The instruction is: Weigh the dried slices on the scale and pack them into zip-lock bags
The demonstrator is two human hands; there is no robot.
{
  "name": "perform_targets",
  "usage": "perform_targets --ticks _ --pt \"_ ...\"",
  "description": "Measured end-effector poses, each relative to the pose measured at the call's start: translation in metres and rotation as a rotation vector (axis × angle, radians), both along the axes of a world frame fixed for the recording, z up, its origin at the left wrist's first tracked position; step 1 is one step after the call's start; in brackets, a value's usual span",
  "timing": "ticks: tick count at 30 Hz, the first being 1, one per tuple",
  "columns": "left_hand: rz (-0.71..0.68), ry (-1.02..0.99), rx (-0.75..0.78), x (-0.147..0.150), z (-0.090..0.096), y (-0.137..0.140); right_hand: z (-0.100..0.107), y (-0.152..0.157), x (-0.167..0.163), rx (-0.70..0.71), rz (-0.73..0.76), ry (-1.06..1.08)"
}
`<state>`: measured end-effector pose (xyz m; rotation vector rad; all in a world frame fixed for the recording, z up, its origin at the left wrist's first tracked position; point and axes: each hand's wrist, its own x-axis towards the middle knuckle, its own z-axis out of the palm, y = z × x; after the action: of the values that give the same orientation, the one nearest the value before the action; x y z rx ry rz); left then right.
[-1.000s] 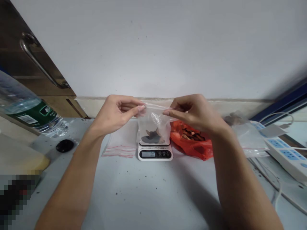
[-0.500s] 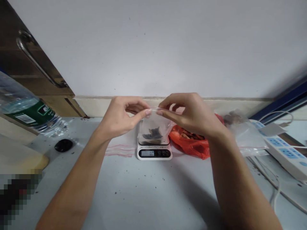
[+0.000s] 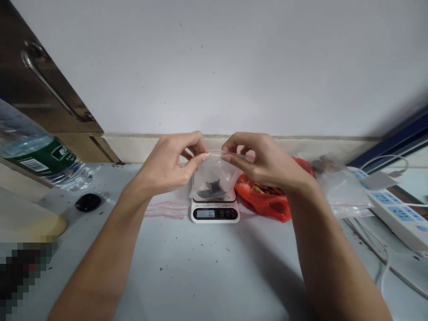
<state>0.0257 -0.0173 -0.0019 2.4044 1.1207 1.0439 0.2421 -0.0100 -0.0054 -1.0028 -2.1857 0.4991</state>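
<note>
A clear zip bag with dark dried pieces at its bottom hangs between my hands. My left hand pinches the top edge of the bag on its left side. On the other side, the thumb and fingers of my right hand pinch the same zip edge. Behind the bag stands a white digital scale, its display reading 0.0. Whether the bag touches the scale's plate, I cannot tell. Flat zip bags with red seal lines lie left of the scale.
A red plastic bag of brown dried pieces sits right of the scale. Farther right are clear bags, a white power strip and cables. At left are a bottle and a black oval object.
My fingertips have moved slightly apart along the zip edge. The bag looks more spread out, and its dark contents show a little differently. The scale still reads 0.0.
</note>
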Motion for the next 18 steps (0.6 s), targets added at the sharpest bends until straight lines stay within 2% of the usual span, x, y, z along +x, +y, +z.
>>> perform_targets --ticks 11,18 --pt "0.119 0.037 0.002 -0.026 0.007 0.004 0.0 0.007 0.023 -0.031 -0.095 -0.123" --pt "0.093 0.047 0.02 -0.027 0.01 0.003 0.006 0.003 0.024 -0.025 -0.207 -0.189"
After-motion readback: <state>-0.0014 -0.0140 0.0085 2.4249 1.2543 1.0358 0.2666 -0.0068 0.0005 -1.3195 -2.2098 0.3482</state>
